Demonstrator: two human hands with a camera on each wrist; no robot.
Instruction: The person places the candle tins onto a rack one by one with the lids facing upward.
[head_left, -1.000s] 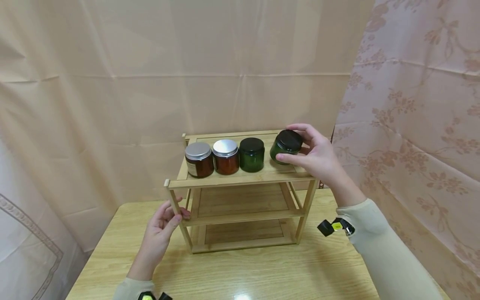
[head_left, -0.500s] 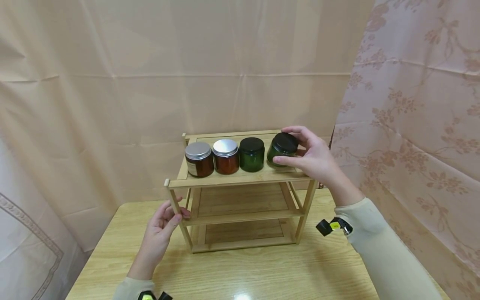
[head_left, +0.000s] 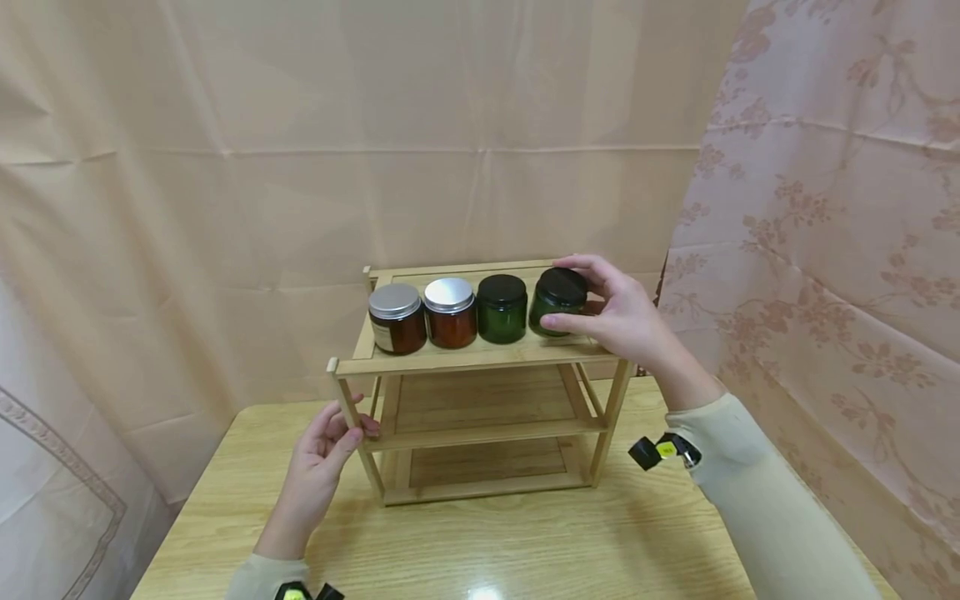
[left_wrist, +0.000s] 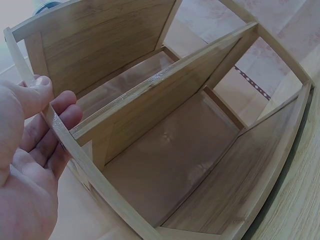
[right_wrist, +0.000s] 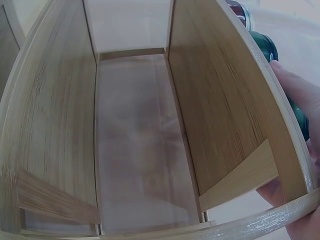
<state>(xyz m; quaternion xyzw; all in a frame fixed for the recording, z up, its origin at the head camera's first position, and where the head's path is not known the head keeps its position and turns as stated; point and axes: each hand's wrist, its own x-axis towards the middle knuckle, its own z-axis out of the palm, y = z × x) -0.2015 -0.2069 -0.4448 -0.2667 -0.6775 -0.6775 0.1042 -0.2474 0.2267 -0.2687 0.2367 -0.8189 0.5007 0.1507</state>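
A three-tier wooden shelf rack (head_left: pixel 480 360) stands on the table. On its top tier, my right hand (head_left: pixel 628 321) holds a green jar (head_left: pixel 561 287) with a black lid, thumb in front and fingers behind. That jar stands at the right end of a row, close beside another green jar (head_left: pixel 502 312) with a black lid. Further left are two amber jars with silver lids, one plain-looking (head_left: pixel 451 317) and one labelled (head_left: pixel 397 321). My left hand (head_left: pixel 321 467) grips the rack's front left post; in the left wrist view, thumb and fingers (left_wrist: pixel 70 107) lie around it.
The rack's middle tier (head_left: pixel 487 400) and bottom tier (head_left: pixel 487 462) lie below the jars. A light wood table (head_left: pixel 480 542) extends in front. Behind hangs a beige curtain (head_left: pixel 480 167), and a floral curtain (head_left: pixel 825 250) closes the right side.
My right hand has moved the green jar left and slightly down, nearer the other green jar, and the jar's tilt has lessened. My left hand stays on the post.
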